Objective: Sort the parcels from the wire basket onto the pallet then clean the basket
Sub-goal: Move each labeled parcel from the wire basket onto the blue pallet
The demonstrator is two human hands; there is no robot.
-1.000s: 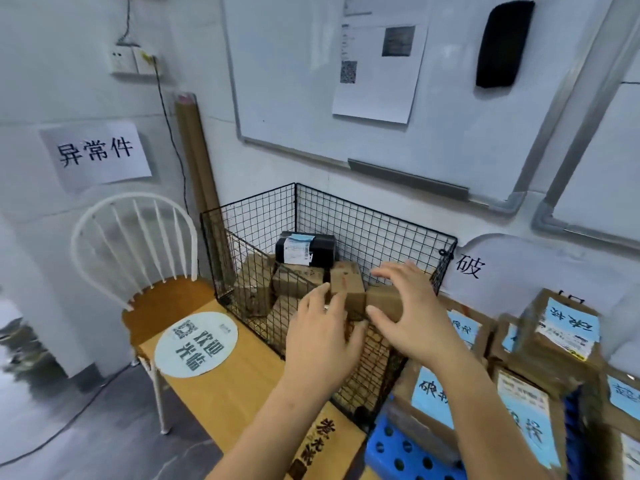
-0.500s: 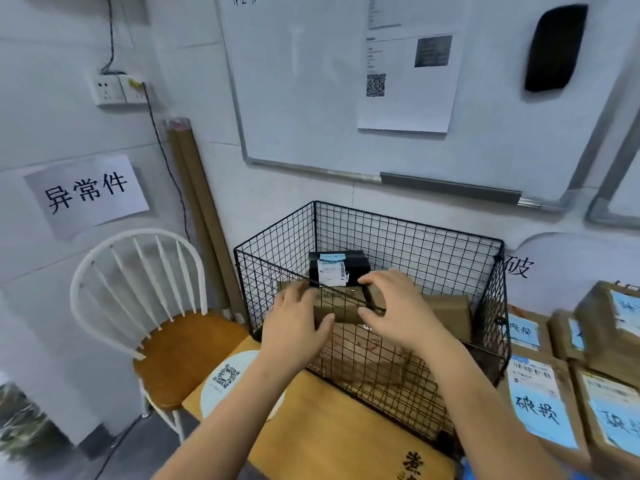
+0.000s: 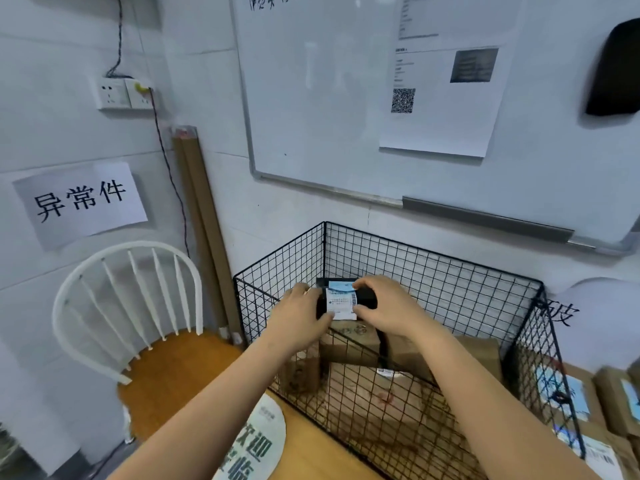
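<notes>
Gripping the black parcel (image 3: 367, 299) at both ends, the fingers of the left hand (image 3: 300, 314) and right hand (image 3: 385, 306) curl round it. It sits inside the wire basket (image 3: 433, 252), near the back-left corner, atop brown boxes (image 3: 349, 344). Best lift it straight up and level, clearing the basket's rim before swinging away. The parcel is small, oblong and dark, with a white barcode label (image 3: 341, 303) wrapped over its middle.

1. Paper sign (image 3: 81, 199) on the left wall: "异常件".
2. White sign (image 3: 588, 303) at right: "破", partly cut off.
3. Round sticker (image 3: 256, 445) on the table (image 3: 311, 455): "欢迎", the rest cropped.
4. Printed sheet (image 3: 440, 126) on the whiteboard (image 3: 329, 98): a QR code, with print too small to read.
5. Label (image 3: 341, 301) on the black parcel (image 3: 366, 298): a barcode, text illegible.
</notes>
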